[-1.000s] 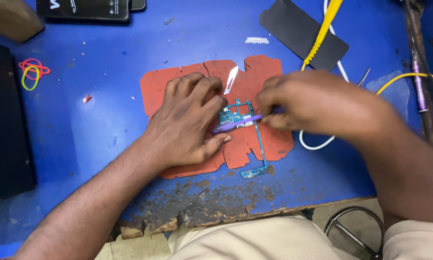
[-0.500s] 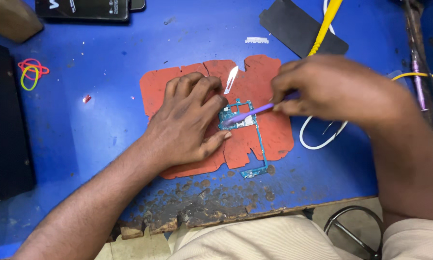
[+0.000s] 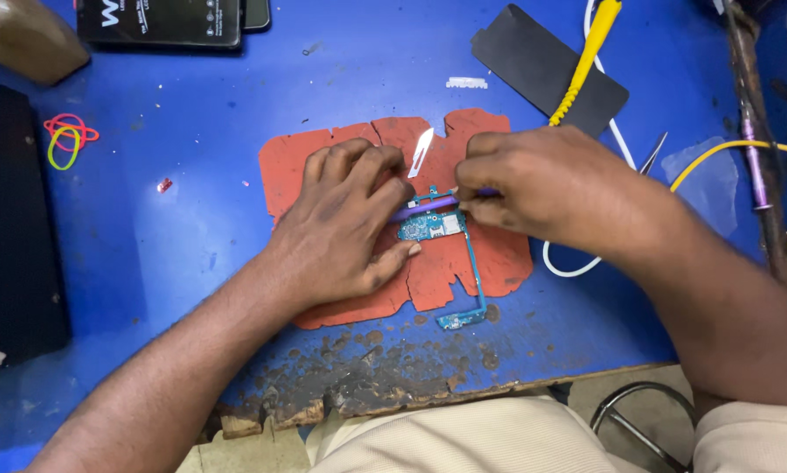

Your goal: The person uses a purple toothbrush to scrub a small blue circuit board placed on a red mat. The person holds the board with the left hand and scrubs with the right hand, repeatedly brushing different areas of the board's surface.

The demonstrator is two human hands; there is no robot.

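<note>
Pressing the circuit board [image 3: 430,228] flat, the left hand [image 3: 345,228] steadies it while the right hand's [image 3: 534,188] grip pinches a purple tool [image 3: 424,208].

The scene is brightly and evenly lit from above, with colours saturated and no dim corners. Shadows are soft and short: a faint one lies under the left hand [image 3: 345,228] on the red mat [image 3: 490,258], another beneath the right hand [image 3: 534,188]. A mild sheen shows on the blue counter [image 3: 192,228] toward the top and on the clear plastic scrap [image 3: 709,180]. The middle is sharp, down to the small circuit board [image 3: 430,228]. Toward the edges the picture softens slightly, and the dark case [image 3: 13,228] at the left loses all detail in black. No motion blur shows.
</note>
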